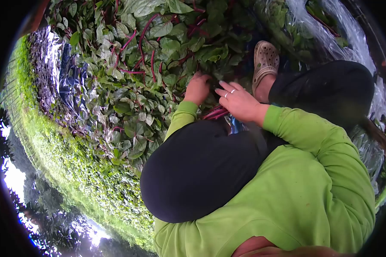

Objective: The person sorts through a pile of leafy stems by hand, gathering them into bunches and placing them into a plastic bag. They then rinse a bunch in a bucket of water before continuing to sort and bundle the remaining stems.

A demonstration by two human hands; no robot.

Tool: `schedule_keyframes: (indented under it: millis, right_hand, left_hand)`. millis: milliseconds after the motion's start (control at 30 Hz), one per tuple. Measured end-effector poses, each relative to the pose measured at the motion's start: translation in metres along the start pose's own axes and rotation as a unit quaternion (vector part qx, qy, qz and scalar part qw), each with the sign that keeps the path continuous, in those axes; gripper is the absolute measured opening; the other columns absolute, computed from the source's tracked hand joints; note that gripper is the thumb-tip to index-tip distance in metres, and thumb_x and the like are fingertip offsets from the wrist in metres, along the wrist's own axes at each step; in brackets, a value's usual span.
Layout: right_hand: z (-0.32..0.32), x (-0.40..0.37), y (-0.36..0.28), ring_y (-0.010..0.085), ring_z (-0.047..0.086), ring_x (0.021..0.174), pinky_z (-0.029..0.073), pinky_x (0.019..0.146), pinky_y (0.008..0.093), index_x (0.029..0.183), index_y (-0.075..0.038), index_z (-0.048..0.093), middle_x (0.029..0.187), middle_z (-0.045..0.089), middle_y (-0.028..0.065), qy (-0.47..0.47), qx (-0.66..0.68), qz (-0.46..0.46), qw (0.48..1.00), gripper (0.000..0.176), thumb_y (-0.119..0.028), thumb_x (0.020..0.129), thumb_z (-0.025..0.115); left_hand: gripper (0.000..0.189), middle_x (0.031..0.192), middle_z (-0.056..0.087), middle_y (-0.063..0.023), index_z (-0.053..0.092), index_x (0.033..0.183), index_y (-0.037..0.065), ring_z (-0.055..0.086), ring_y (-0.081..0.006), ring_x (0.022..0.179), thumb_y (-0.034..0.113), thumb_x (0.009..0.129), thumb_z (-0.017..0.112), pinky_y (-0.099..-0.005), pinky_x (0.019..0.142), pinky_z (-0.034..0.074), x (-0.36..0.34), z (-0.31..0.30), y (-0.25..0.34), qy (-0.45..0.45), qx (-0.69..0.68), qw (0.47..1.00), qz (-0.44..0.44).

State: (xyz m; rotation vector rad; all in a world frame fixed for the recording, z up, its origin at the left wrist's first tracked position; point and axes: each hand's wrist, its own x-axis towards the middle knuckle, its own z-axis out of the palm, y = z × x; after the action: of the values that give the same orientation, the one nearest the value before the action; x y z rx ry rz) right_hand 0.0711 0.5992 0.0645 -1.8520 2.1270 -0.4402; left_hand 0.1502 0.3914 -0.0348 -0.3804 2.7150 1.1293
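Observation:
Green leafy plants (163, 47) with thick purple-red stems, which look like Malabar spinach, fill the ground in front of me. Among these leaves, my left hand (197, 88) is closed with its fingers curled; leaves and shadow hide what they hold. Close to its right is my right hand (241, 103), with rings on its fingers. Those fingers are stretched towards the left hand and slightly apart. Several cut-looking purple-red stems (216, 113) lie just under the right hand, beside my bent knee. Something blue (236, 125) shows below them, partly hidden.
My foot in a tan clog (266, 60) stands among the leaves to the right of my hands. Crumpled clear plastic sheeting (347, 45) lies along the right side. Dark shiny plastic sheeting (68, 70) covers ground at the left, beside a bright green strip of plants (68, 154).

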Motion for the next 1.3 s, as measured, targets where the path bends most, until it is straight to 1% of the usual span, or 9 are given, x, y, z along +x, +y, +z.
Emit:
schedule_keyframes:
  millis: [100, 267, 500, 767, 900, 1000, 1133, 1233, 1300]
  right_hand:
    - [0.001, 0.003, 0.004, 0.0377, 0.04, 0.147, 0.03, 0.12, 0.053, 0.104, -0.006, 0.067, 0.145, 0.057, 0.0202, -0.031, 0.012, 0.038, 0.999, 0.02, -0.015, 0.088, 0.059]
    - [0.031, -0.008, 0.022, 0.0374, 0.066, 0.1, 0.051, 0.085, 0.0512, 0.106, -0.006, 0.061, 0.106, 0.066, 0.0173, -0.109, 0.148, 0.128, 0.975, 0.021, -0.015, 0.087, 0.059]
    - [0.014, 0.001, 0.012, 0.0349, 0.067, 0.096, 0.051, 0.082, 0.0483, 0.103, -0.005, 0.061, 0.095, 0.067, 0.0138, -0.089, 0.113, 0.067, 0.987, 0.019, -0.013, 0.086, 0.058]
    - [-0.005, 0.005, 0.001, 0.029, 0.064, 0.106, 0.049, 0.086, 0.0452, 0.096, -0.007, 0.066, 0.103, 0.066, 0.01, -0.123, 0.057, 0.067, 0.989, 0.015, -0.015, 0.084, 0.061]
    - [-0.008, 0.014, 0.0, 0.0285, 0.061, 0.11, 0.049, 0.087, 0.0458, 0.091, -0.008, 0.066, 0.107, 0.063, 0.0101, 0.011, 0.036, -0.015, 0.999, 0.013, -0.017, 0.084, 0.061]
    - [-0.011, 0.026, 0.003, 0.0281, 0.06, 0.11, 0.049, 0.086, 0.0452, 0.09, -0.008, 0.067, 0.107, 0.062, 0.01, 0.148, -0.011, -0.092, 0.985, 0.013, -0.017, 0.084, 0.06]
    - [0.002, 0.023, 0.001, 0.0274, 0.064, 0.102, 0.049, 0.086, 0.0425, 0.094, -0.008, 0.067, 0.102, 0.064, 0.0092, 0.042, 0.056, -0.039, 0.997, 0.014, -0.017, 0.085, 0.06]
    - [0.005, 0.021, 0.004, 0.0268, 0.066, 0.095, 0.048, 0.086, 0.041, 0.097, -0.009, 0.066, 0.097, 0.065, 0.0079, -0.043, 0.066, -0.015, 0.997, 0.015, -0.016, 0.086, 0.06]
    - [0.002, 0.02, 0.003, 0.0265, 0.066, 0.093, 0.048, 0.085, 0.0403, 0.1, -0.01, 0.066, 0.094, 0.065, 0.007, -0.059, 0.051, -0.03, 0.997, 0.016, -0.016, 0.087, 0.059]
  left_hand:
    - [0.029, 0.108, 0.068, -0.019, 0.076, 0.108, 0.007, 0.065, -0.0365, 0.108, 0.006, 0.081, 0.064, -0.0442, 0.097, 0.051, -0.021, -0.023, 0.007, -0.077, -0.081, 0.993, -0.032]
    - [0.038, 0.109, 0.068, -0.0135, 0.072, 0.117, 0.001, 0.064, -0.0266, 0.106, 0.009, 0.081, 0.065, -0.0359, 0.094, 0.05, -0.048, -0.049, 0.002, -0.194, -0.326, 0.907, -0.184]
    - [0.046, 0.122, 0.067, -0.0276, 0.07, 0.124, 0.001, 0.066, -0.0401, 0.111, 0.026, 0.086, 0.072, -0.0447, 0.094, 0.053, 0.014, 0.003, -0.013, 0.211, 0.028, 0.971, -0.112]
    - [0.038, 0.105, 0.075, -0.0181, 0.072, 0.119, 0.001, 0.072, -0.0328, 0.094, 0.025, 0.09, 0.074, -0.0403, 0.086, 0.055, 0.001, -0.003, -0.009, 0.054, -0.211, 0.955, -0.202]
    - [0.035, 0.105, 0.074, -0.0166, 0.072, 0.122, 0.002, 0.071, -0.0259, 0.094, 0.017, 0.091, 0.073, -0.034, 0.087, 0.053, -0.031, -0.019, -0.01, 0.11, -0.216, 0.96, -0.142]
    - [0.035, 0.108, 0.074, -0.0154, 0.072, 0.124, 0.002, 0.07, -0.022, 0.098, 0.013, 0.091, 0.071, -0.0329, 0.09, 0.052, -0.048, -0.045, 0.01, -0.034, -0.194, 0.966, -0.165]
    - [0.037, 0.107, 0.074, -0.0106, 0.071, 0.124, 0.0, 0.068, -0.0167, 0.1, 0.006, 0.088, 0.069, -0.032, 0.093, 0.051, -0.068, -0.05, 0.04, -0.135, -0.433, 0.872, -0.185]
    - [0.036, 0.106, 0.073, -0.0137, 0.07, 0.122, -0.001, 0.069, -0.0237, 0.098, 0.005, 0.087, 0.069, -0.0352, 0.095, 0.051, -0.067, -0.047, 0.005, 0.134, -0.272, 0.926, -0.225]
    - [0.03, 0.104, 0.073, -0.0178, 0.072, 0.114, 0.0, 0.069, -0.0344, 0.094, 0.01, 0.086, 0.07, -0.0405, 0.092, 0.053, -0.062, -0.056, -0.017, 0.38, 0.148, 0.89, -0.203]
